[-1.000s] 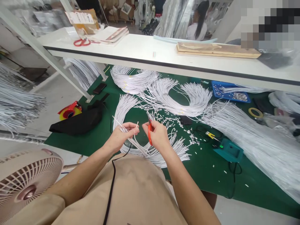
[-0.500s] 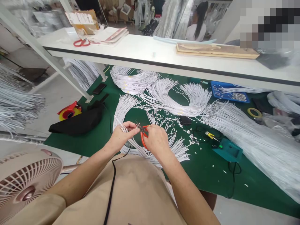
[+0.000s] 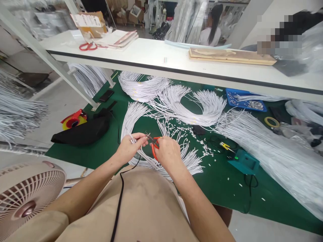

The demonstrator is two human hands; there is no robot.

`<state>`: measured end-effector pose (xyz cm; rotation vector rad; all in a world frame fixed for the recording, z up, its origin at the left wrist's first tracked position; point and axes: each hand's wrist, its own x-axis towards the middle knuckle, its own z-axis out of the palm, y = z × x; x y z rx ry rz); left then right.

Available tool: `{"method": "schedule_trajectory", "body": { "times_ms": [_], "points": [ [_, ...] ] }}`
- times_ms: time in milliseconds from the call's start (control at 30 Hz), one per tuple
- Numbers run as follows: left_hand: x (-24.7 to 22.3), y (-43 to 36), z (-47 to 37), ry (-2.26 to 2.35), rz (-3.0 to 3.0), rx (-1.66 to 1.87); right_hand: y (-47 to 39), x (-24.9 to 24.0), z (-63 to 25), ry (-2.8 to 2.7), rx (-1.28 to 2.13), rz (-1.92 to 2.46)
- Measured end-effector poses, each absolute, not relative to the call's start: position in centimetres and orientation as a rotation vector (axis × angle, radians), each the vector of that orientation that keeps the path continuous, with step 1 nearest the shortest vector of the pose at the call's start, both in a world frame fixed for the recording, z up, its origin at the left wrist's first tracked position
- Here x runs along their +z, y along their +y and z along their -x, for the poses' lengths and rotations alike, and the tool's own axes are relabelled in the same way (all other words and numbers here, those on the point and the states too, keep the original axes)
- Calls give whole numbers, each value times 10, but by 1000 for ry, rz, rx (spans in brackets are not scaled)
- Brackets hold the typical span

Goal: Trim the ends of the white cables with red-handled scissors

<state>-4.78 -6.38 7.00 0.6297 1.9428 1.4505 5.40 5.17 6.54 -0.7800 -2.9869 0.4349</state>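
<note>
My left hand (image 3: pixel 130 148) is closed, pinching a white wire whose end (image 3: pixel 148 135) sticks out past the fingertips. My right hand (image 3: pixel 168 151) is wrapped round a pair of pliers with orange handles (image 3: pixel 154 153). Their dark jaws (image 3: pixel 150 138) are right at the wire's end, close to my left fingertips; whether they bite on it I cannot tell. Beneath both hands lies a curved bundle of white wires (image 3: pixel 130 117), its loose ends (image 3: pixel 193 161) fanned out to the right. Small metallic and white bits (image 3: pixel 181 129) are scattered just beyond my right hand.
More wire bundles (image 3: pixel 143 89) lie on the green table (image 3: pixel 214 191). A teal device (image 3: pixel 243 161), a blue tray (image 3: pixel 244 101) and a tape dispenser (image 3: pixel 73 121) surround the work. A white shelf (image 3: pixel 151 55) spans above; a fan (image 3: pixel 27 195) stands left. People are behind the shelf.
My left fingertips have shifted slightly, and the wire end now shows between them and the plier jaws. My right hand keeps its hold on the pliers. The view has moved a little.
</note>
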Motion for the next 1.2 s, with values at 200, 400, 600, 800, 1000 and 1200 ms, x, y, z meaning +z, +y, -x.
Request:
{"method": "schedule_trajectory", "body": {
  "times_ms": [200, 400, 600, 800, 1000, 1200],
  "points": [
    [72, -65, 48, 1864, -649, 1421, 51, 63, -58, -2953, 477, 768],
    [73, -66, 46, 1808, -629, 1432, 60, 68, -55, -2551, 1298, 815],
    [78, -65, 43, 1825, -684, 1388, 62, 76, -48, -1931, 1993, 618],
    [80, -66, 40, 1876, -651, 1376, 49, 74, -45, -1865, 1957, 823],
    [76, -64, 38, 1918, -648, 1456, 42, 74, -41, -1735, 2080, 800],
    [79, -66, 41, 1870, -673, 1403, 57, 75, -48, -1778, 2178, 632]
  ]
}}
